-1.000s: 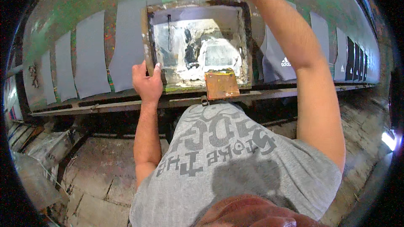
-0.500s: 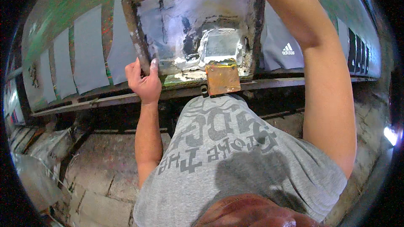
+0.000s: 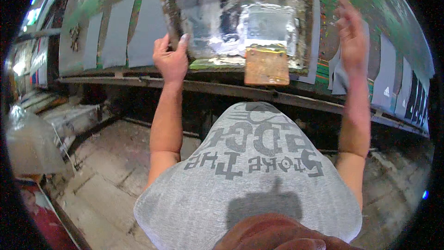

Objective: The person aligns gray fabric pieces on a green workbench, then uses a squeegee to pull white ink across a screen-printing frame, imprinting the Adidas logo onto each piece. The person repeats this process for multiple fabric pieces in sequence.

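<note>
Centrally, a screen-printing frame [image 3: 172,14] sits at the near edge of the long table, its top running out of view. White paste is smeared across its mesh [image 3: 206,28], thickest around a pale rectangular window [image 3: 269,22] on the right side. Against the lower part of the frame leans a wooden squeegee [image 3: 267,66], its brown block jutting over the near edge. The left hand [image 3: 172,59] is clamped on the frame's lower left corner, thumb on the inner side, fingers wrapped outside. Well to the right of the frame, the right hand [image 3: 352,32] is blurred, its fingers extended and parted from the thumb, over grey fabric panels. More grey fabric panels [image 3: 118,32] lie in a row to the left, on the green-stained table [image 3: 381,4]. Far right, dark panels [image 3: 416,97] follow. Along the table's front runs a rail [image 3: 212,83], beyond which is the person's grey T-shirt [image 3: 259,180].
</note>
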`<action>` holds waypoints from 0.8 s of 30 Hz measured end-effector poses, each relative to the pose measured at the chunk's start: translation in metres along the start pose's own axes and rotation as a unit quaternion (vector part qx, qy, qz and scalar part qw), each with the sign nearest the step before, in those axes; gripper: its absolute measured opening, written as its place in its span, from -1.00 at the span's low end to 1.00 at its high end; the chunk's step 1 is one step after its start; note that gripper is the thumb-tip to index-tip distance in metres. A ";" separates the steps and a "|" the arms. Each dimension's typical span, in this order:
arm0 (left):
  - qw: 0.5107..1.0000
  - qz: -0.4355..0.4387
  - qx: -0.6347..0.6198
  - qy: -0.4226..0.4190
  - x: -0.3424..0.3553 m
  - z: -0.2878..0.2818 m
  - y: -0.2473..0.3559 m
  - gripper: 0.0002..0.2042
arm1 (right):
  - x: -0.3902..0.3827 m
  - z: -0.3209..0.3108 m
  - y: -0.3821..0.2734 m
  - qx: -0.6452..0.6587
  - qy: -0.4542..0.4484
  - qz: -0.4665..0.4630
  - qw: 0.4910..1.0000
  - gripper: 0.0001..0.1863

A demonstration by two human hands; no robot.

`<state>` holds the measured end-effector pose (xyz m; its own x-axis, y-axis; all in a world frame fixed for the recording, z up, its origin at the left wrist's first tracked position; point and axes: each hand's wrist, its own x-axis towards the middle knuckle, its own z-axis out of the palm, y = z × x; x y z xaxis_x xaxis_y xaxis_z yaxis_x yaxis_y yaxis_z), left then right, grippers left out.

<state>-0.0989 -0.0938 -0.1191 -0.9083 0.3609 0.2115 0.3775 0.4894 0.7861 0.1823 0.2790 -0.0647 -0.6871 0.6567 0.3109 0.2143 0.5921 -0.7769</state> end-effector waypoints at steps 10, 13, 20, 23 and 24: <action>0.997 -0.013 0.068 -0.029 0.013 0.005 0.005 -0.71 | -0.111 0.056 -0.040 0.137 -0.008 0.137 0.981 -0.30; 0.993 -0.004 0.091 -0.072 0.024 0.006 -0.002 -0.69 | -0.119 0.065 -0.043 0.150 0.005 0.175 0.973 -0.30; 0.993 -0.020 0.042 -0.105 0.031 0.003 0.000 -0.67 | -0.122 0.070 -0.057 0.173 0.035 0.215 0.961 -0.32; 0.993 -0.034 0.044 -0.102 0.031 0.001 0.004 -0.68 | -0.122 0.066 -0.057 0.166 0.023 0.219 0.961 -0.32; 0.994 -0.037 0.037 -0.100 0.030 0.002 0.005 -0.68 | -0.122 0.065 -0.055 0.171 0.019 0.216 0.961 -0.31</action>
<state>-0.1242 -0.0787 -0.1099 -0.8829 0.4686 0.0299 0.3307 0.5752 0.7482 0.2088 0.1363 -0.0957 -0.5578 0.8273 -0.0668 0.2283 0.0756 -0.9706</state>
